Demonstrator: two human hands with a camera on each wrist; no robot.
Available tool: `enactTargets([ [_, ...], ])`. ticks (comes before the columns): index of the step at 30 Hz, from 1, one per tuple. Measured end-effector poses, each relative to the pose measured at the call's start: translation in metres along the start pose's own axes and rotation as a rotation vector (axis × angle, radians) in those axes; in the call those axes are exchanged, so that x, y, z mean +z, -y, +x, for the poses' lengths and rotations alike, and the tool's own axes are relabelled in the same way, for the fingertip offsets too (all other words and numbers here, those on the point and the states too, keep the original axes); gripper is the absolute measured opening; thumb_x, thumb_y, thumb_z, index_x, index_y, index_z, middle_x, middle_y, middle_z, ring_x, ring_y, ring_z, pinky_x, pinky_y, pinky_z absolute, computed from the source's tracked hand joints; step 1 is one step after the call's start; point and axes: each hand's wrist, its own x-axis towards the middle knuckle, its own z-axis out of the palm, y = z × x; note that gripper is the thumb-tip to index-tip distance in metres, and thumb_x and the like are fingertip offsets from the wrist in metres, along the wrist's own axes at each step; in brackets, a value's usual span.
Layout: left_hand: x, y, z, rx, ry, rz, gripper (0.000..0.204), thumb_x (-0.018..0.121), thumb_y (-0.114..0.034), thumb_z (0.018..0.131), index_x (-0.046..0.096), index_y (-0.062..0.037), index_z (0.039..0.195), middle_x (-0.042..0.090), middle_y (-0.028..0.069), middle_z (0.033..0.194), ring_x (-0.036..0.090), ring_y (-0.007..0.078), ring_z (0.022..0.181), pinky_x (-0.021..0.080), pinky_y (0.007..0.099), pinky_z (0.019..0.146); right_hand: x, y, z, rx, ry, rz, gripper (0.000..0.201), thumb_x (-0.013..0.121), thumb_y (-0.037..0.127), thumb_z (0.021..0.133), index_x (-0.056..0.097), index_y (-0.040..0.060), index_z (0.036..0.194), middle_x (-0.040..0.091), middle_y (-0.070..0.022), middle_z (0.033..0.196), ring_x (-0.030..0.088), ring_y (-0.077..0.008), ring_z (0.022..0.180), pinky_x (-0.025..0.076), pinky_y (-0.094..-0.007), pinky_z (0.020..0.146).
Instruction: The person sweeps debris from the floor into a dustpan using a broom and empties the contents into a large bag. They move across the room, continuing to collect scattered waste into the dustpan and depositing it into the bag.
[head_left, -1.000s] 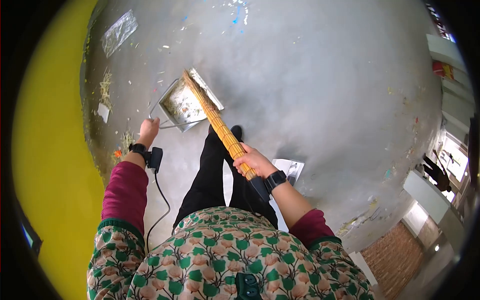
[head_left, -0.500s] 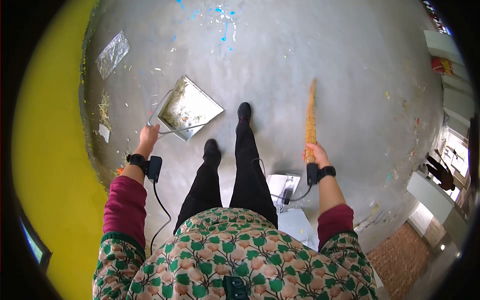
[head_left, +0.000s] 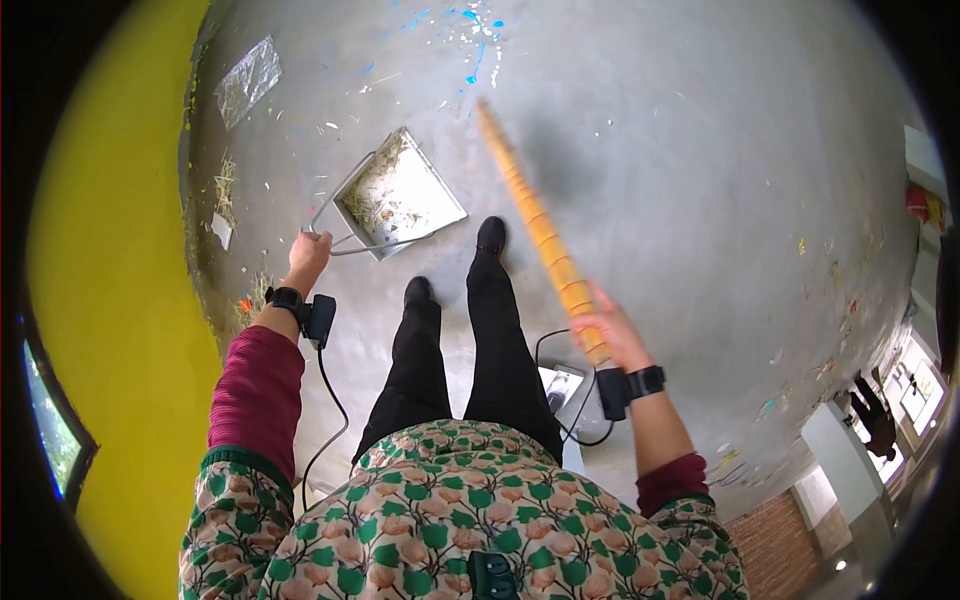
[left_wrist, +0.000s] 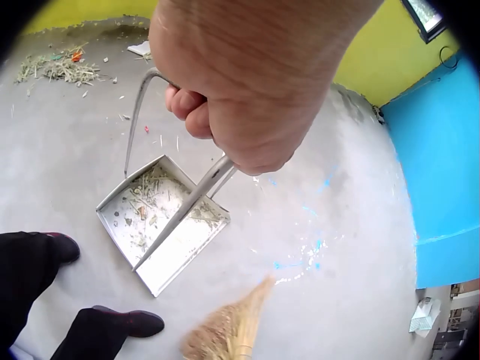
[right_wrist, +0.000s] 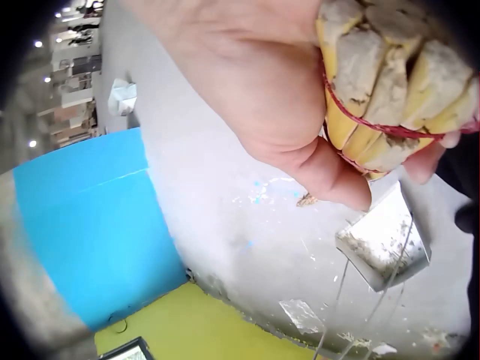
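My left hand (head_left: 309, 255) grips the wire handle of a metal dustpan (head_left: 425, 200), which holds straw and small scraps. In the left wrist view its fingers curl round the handle (left_wrist: 180, 214) above the pan (left_wrist: 176, 259). My right hand (head_left: 614, 328) holds a straw broom (head_left: 540, 225) by its bound upper end; the broom slants up and left, its tip right of the dustpan and apart from it. The right wrist view shows the thumb and fingers round the bundled stalks (right_wrist: 390, 82). The broom's bristles (left_wrist: 232, 322) look blurred in the left wrist view.
Straw litter (head_left: 226, 190) and a clear plastic sheet (head_left: 248, 82) lie along the yellow wall (head_left: 110, 230) at left. Blue and white paint spots mark the floor ahead. Black shoes (head_left: 491, 235) stand below the dustpan. Someone (head_left: 874, 420) is far right.
The broom has gone from over the dustpan out to the right, then swung partly back left with its tip raised forward. The left hand still holds the dustpan handle. The feet have moved apart.
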Motion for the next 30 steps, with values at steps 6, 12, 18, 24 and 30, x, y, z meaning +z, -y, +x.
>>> enactTargets([
  [6,-0.005,-0.018,-0.007,-0.043,0.0,-0.017,0.037,0.044,-0.033,0.065,0.056,0.0009,0.061,0.054,0.0215,0.066,0.053,0.0346,0.069,0.042,0.0379,0.066,-0.091,0.072,0.068,-0.155,-0.257,-0.013,0.027,0.05,0.004,0.062,0.038,0.0088,0.086,0.043,-0.0053,0.054,0.045,-0.015,0.038,0.038,-0.0282,0.031],
  [12,0.006,-0.006,-0.007,-0.043,-0.017,-0.013,0.037,0.043,-0.034,0.065,0.056,0.0009,0.061,0.054,0.0219,0.067,0.053,0.0348,0.069,0.041,0.0385,0.066,0.026,-0.024,0.116,-0.209,-0.179,0.003,0.04,0.053,-0.001,0.059,0.036,0.0095,0.093,0.044,-0.0063,0.061,0.045,-0.016,0.039,0.038,-0.0282,0.033],
  [18,0.007,0.004,-0.003,-0.12,0.008,-0.025,0.039,0.044,-0.035,0.067,0.056,0.0013,0.064,0.053,0.0222,0.067,0.053,0.0352,0.07,0.041,0.0388,0.067,0.093,0.0,0.056,0.152,0.231,-0.083,0.062,0.056,0.0,0.06,0.03,0.0102,0.115,0.048,-0.0066,0.067,0.046,-0.0146,0.04,0.038,-0.0264,0.033],
  [24,0.023,0.051,-0.002,-0.107,0.067,-0.196,0.038,0.044,-0.033,0.067,0.055,0.0025,0.061,0.053,0.0223,0.065,0.052,0.0353,0.068,0.041,0.0388,0.066,0.066,0.1,0.085,-0.182,-0.016,-0.336,0.053,0.057,0.0,0.059,0.038,0.0055,0.107,0.05,-0.0049,0.066,0.046,-0.0127,0.042,0.039,-0.0254,0.035],
  [30,0.035,0.083,0.007,-0.266,0.049,-0.303,0.037,0.044,-0.032,0.066,0.055,0.0029,0.061,0.053,0.0224,0.066,0.052,0.035,0.067,0.041,0.0375,0.065,0.112,0.114,0.194,-0.282,-0.104,-0.884,0.05,0.056,0.004,0.056,0.04,0.0006,0.103,0.048,-0.0065,0.07,0.05,-0.0173,0.05,0.043,-0.0298,0.045],
])
